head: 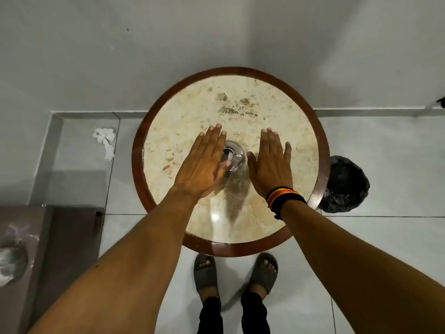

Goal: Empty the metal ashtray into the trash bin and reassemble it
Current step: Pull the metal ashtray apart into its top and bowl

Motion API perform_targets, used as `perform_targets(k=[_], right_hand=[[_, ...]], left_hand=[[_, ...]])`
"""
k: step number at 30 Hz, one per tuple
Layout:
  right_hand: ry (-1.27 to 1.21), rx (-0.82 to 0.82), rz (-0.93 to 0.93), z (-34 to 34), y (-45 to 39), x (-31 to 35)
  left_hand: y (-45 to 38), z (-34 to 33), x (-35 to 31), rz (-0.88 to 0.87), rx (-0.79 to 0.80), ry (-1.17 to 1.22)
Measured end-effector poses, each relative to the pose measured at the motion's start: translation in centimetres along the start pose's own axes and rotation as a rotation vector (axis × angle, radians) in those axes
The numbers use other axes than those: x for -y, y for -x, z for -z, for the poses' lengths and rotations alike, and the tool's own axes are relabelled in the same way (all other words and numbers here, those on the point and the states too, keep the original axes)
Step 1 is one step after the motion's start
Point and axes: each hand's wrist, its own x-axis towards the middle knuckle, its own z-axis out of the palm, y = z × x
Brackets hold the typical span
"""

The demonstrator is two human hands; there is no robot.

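Observation:
A shiny round metal ashtray [234,157] stands near the middle of a round marble-topped table [192,112]. My left hand [204,162] is stretched flat over the table with fingers straight, and its thumb side covers the ashtray's left part. My right hand [271,162] lies flat and palm down just to the right of the ashtray, thumb close to it but apart. Neither hand holds anything. A trash bin [346,184] lined with a black bag stands on the floor by the table's right edge.
The table has a dark wooden rim [137,150] and stands against a white wall. Crumpled white paper [104,141] lies on the tiled floor at left. A brown cabinet top [48,237] with a plastic-wrapped object is at lower left. My sandalled feet are below the table.

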Motion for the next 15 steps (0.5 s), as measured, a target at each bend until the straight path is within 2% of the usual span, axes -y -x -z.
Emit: perform_targets(k=[7, 12, 15], right_hand=[[0.003, -0.014, -0.014, -2.4, -1.9, -1.5], [-0.007, -0.068, -0.041, -1.9, -3.0, -2.8], [0.004, -0.069, -0.053, -1.6, -3.5, -3.3]], left_hand=[[-4.7, -2.9, 1.2, -0.007, 0.166, 0.152], [-6.1, -3.4, 1.3, 0.006, 0.276, 0.099], [-6.3, -3.5, 1.4, -0.001, 0.275, 0.082]])
